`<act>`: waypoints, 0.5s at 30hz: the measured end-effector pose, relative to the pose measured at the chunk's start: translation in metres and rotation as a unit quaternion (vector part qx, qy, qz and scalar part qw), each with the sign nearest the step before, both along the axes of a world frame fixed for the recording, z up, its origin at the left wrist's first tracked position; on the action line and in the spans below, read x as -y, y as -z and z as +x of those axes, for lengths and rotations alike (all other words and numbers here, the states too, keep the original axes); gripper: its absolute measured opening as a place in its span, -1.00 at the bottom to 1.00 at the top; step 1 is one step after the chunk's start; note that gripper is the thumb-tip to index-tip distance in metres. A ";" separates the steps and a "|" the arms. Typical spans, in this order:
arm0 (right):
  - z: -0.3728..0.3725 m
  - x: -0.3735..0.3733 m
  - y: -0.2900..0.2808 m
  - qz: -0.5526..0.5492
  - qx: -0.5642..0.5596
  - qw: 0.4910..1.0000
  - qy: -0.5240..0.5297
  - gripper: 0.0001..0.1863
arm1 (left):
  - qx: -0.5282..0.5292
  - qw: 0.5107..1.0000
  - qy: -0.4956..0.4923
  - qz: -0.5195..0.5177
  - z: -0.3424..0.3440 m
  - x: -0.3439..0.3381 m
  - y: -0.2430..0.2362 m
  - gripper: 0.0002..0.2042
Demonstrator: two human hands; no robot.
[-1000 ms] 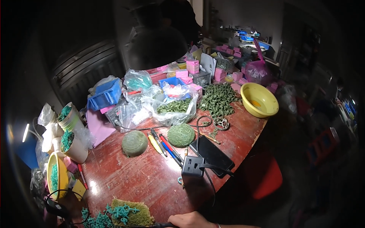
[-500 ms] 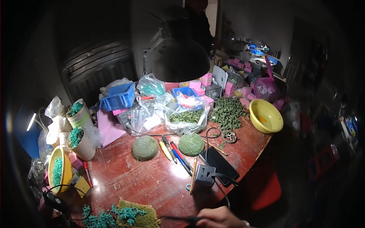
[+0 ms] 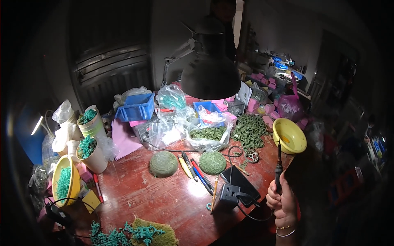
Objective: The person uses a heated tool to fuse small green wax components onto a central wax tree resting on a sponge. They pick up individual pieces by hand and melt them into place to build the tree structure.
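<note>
Closed around the black handle of a slim, pen-shaped tool with a narrow metal shaft (image 3: 279, 169), a worker's right hand (image 3: 283, 201) holds it upright at the right edge of a worn red tabletop (image 3: 152, 201); the left hand is out of view. The tip points upward, perhaps to spare the surface and the clutter. Behind the shaft sits a round yellow plastic bowl (image 3: 298, 142). Near the wrist, a black cable loops from a dark box-shaped power socket (image 3: 227, 196), likely set there for reach; whether it feeds the tool cannot be made out. Beside the socket lies a flat black phone (image 3: 248, 192). Farther in, slender pens (image 3: 198, 172) lie between two round green discs, one smooth (image 3: 163, 164), one rough-textured (image 3: 212, 163). Dark green rings (image 3: 248, 130) spread beyond, beneath a black dome lamp (image 3: 211, 80), apparently angled down to light the work area. At the near edge, branching teal pieces (image 3: 111, 238) lie beside and upon a mossy yellow-green pad (image 3: 167, 238), which may cushion them.
</note>
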State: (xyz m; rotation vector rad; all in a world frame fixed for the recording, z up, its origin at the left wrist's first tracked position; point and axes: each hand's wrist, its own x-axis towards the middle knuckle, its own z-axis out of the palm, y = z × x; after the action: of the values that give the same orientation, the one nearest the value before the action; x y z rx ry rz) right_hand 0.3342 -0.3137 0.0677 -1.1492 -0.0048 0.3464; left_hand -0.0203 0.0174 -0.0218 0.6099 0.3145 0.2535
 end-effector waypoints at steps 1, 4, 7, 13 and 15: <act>0.000 -0.001 0.002 0.001 -0.001 1.000 0.000 -0.50 | -0.002 1.000 0.000 0.003 0.000 0.001 -0.002 -0.86; 0.000 -0.002 0.006 0.026 0.005 0.999 -0.020 -0.51 | 0.006 1.000 0.000 -0.008 0.002 0.001 -0.004 -0.87; -0.002 -0.002 0.012 0.039 -0.003 0.999 -0.023 -0.51 | 0.002 1.000 0.007 -0.010 0.002 0.000 -0.005 -0.88; -0.009 -0.003 0.021 0.070 -0.014 0.997 -0.007 -0.51 | 0.002 1.000 0.007 -0.009 0.001 0.003 -0.007 -0.90; -0.017 -0.005 0.023 0.069 -0.004 0.998 0.006 -0.50 | -0.017 1.000 -0.003 0.007 0.001 0.005 -0.009 -0.90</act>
State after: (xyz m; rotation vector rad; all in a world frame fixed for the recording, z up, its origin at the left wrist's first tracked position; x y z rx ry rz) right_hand 0.3176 -0.3089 0.0450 -1.0115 -0.0139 0.3347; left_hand -0.0192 0.0121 -0.0129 0.6275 0.3475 0.2525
